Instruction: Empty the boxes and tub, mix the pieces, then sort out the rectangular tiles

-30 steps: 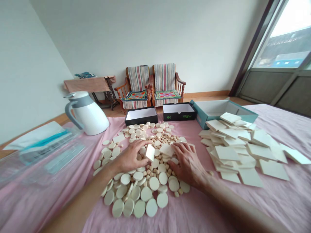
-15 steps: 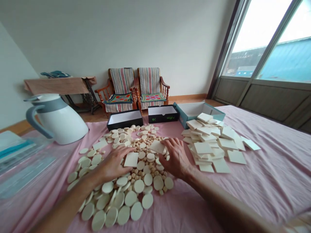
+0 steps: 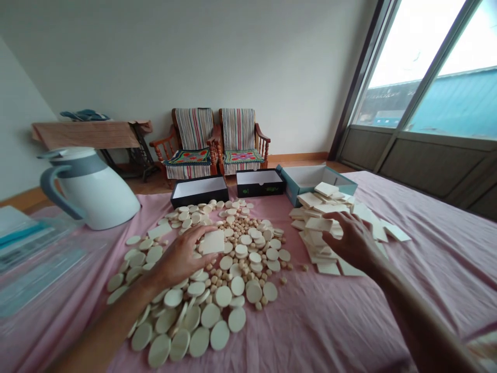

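Observation:
My left hand [image 3: 185, 257] is closed on a pale square wooden tile [image 3: 214, 242], with thumb and fingers at its edges. It is over the spread of round wooden discs [image 3: 209, 315] and small wooden cubes [image 3: 237, 226]. Over on the right, my right hand [image 3: 352, 239] pinches another square tile [image 3: 318, 224] between thumb and fingertips. This tile is at the heap of square tiles [image 3: 328, 269], and I cannot tell whether it rests on the heap. Part of the heap is hidden behind my right hand.
Two black boxes [image 3: 199, 198] with white insides and a teal box [image 3: 292, 192] stand behind the pieces. A white and grey jug [image 3: 103, 199] is at the left, near clear plastic packaging [image 3: 42, 280]. Pink cloth [image 3: 310, 316] covers the surface.
My right hand has moved right with its square tile, from over the discs to the heap of tiles. My left hand has risen slightly with its tile.

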The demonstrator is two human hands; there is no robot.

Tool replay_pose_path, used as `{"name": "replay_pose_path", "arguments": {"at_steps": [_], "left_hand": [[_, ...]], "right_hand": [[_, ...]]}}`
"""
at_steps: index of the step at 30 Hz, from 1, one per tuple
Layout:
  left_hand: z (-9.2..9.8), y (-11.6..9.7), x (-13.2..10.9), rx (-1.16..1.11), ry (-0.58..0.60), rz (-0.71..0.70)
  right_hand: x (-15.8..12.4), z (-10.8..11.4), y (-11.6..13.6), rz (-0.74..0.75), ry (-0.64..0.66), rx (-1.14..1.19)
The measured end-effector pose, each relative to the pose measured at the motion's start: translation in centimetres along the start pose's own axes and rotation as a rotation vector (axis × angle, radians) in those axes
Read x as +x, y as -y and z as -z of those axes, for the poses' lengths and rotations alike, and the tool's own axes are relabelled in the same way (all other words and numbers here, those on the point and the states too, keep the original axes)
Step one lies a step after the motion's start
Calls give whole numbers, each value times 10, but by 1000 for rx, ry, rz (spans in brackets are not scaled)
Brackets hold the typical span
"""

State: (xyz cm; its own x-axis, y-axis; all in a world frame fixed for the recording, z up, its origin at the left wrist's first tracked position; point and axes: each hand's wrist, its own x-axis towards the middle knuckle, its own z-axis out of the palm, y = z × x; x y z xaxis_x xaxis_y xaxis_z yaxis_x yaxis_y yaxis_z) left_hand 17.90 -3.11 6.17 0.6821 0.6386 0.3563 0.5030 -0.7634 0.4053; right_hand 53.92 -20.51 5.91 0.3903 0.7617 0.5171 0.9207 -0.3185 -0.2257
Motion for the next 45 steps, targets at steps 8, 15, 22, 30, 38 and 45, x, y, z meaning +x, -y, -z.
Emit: {"name": "replay_pose_path", "arguments": {"at_steps": [8, 15, 22, 30, 38, 45], "left_hand": [[-7, -23, -8, -126, 7, -43], [-16, -48, -20, -259, 107, -31], [-25, -51, -22, -412, 151, -24], [-29, -44, -14, -431, 59, 16], [-27, -38, -11, -366, 2, 47], [-26, -35, -9, -326, -16, 44]], "right_hand": [[-13, 5, 79, 299, 108, 425], [-43, -9, 137, 509, 309, 578], [-52, -9, 134, 411, 341, 678], [-9, -5, 72, 146, 15, 389], [31, 2, -20, -322, -132, -170], [35, 6, -68, -586, -94, -258]]}}
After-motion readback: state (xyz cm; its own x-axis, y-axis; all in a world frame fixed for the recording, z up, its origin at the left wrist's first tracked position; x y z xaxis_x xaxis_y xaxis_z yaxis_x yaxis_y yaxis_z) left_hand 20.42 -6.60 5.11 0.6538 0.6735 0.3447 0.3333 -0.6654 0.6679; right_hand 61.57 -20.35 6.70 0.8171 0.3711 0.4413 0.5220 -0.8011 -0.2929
